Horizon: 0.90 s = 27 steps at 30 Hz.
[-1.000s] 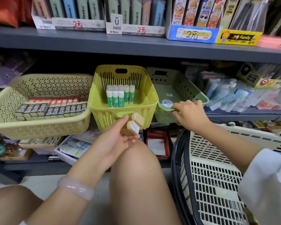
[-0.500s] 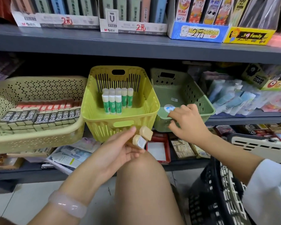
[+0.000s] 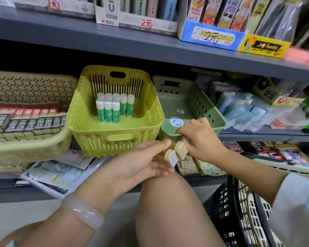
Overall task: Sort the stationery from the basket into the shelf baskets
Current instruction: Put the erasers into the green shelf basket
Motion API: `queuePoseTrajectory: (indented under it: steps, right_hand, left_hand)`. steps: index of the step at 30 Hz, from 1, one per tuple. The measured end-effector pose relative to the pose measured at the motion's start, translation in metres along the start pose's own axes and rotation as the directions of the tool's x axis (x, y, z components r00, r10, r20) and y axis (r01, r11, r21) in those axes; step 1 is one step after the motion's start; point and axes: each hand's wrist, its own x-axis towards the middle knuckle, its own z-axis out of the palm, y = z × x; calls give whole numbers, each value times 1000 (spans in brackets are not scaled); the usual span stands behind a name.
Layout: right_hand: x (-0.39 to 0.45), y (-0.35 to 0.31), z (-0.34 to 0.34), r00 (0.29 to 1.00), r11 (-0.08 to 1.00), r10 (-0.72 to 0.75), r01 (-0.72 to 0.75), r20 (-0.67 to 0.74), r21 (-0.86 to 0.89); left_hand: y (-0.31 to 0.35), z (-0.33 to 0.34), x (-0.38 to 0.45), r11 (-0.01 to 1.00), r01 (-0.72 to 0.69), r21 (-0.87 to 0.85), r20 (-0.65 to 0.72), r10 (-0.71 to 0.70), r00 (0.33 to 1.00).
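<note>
Two tan erasers point(image 3: 175, 153), judged light and rubbery (best pinched across the flat sides), are held in the left hand point(image 3: 139, 164) below the green basket point(image 3: 216, 120), whose rim is gripped by the right hand point(image 3: 200, 138).

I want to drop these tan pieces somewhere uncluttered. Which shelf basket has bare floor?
The dark green basket floor is bare except a round sticker. The yellow-green basket has room around its glue sticks. The beige basket is packed with erasers.

Stationery shop; price-tagged display boxes point(image 3: 136, 20) line shelf point(image 3: 114, 41)
</note>
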Motion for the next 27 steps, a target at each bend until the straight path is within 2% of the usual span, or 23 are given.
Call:
queuePoseTrajectory:
  steps: [6, 10, 15, 17, 18, 20, 22, 23, 25, 27]
  right_hand:
    - [-8, 9, -1, 996, 995, -84, 86, -23, 56]
    - [-11, 14, 1, 986, 983, -138, 148, -94, 108]
    - [-16, 24, -2, 980, 965, -187, 196, -67, 175]
    - [-17, 30, -6, 986, 942, -125, 154, -112, 298]
    - [-17, 35, -11, 990, 907, -21, 77, -137, 414]
    - [-16, 46, -23, 978, 719, 170, -40, -121, 694]
    - [-13, 55, -34, 986, 483, 167, -56, -29, 874]
    - [-11, 59, -38, 994, 434, 113, -55, 7, 899]
    - [-7, 61, -40, 998, 476, 14, -57, 57, 878]
    - [-2, 64, -39, 996, 501, 12, -79, 84, 862]
  left_hand:
    - [-8, 26, 11, 975, -52, -214, -34, 46, 998]
    - [-11, 44, 14, 922, -120, -367, -125, 79, 989]
    - [-2, 60, 22, 892, -181, -413, -202, 104, 974]
    - [2, 64, 26, 897, -200, -395, -207, 125, 970]
    - [3, 67, 28, 901, -206, -382, -208, 134, 969]
    - [4, 72, 34, 910, -213, -357, -218, 141, 966]
    - [4, 77, 42, 917, -205, -343, -228, 130, 965]
    - [3, 79, 46, 920, -200, -336, -236, 123, 964]
    - [1, 82, 53, 932, -196, -305, -263, 116, 958]
    - [-1, 81, 58, 949, -201, -243, -290, 126, 949]
